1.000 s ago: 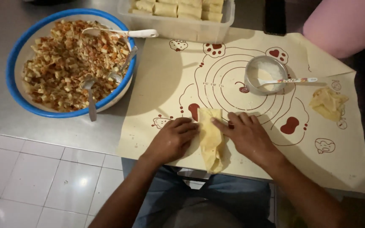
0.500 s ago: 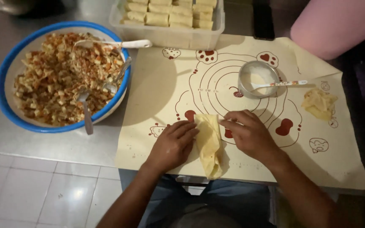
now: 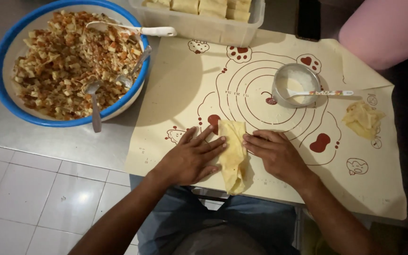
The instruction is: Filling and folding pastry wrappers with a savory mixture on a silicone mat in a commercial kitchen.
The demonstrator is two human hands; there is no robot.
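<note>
A pale yellow wrapper (image 3: 233, 153) lies folded into a long roll on a cream baking mat (image 3: 180, 94) with red circle and paw prints. My left hand (image 3: 192, 158) lies flat on the mat, fingertips pressing the roll's left side. My right hand (image 3: 272, 153) presses its right side with fingers spread. The roll's near end hangs at the mat's front edge. Neither hand grips anything.
A blue-rimmed bowl (image 3: 5, 101) of chopped filling with spoons sits at the left. A clear plastic tub (image 3: 199, 28) of finished rolls stands at the back. A small metal bowl (image 3: 294, 85) of white paste holds a spoon. Crumpled wrapper scraps (image 3: 362, 119) lie right. A pink-sleeved person (image 3: 378, 28) is far right.
My hands have shifted outward from on top of the roll to its sides, with fingers now flatter. The view has moved closer and slightly left.
</note>
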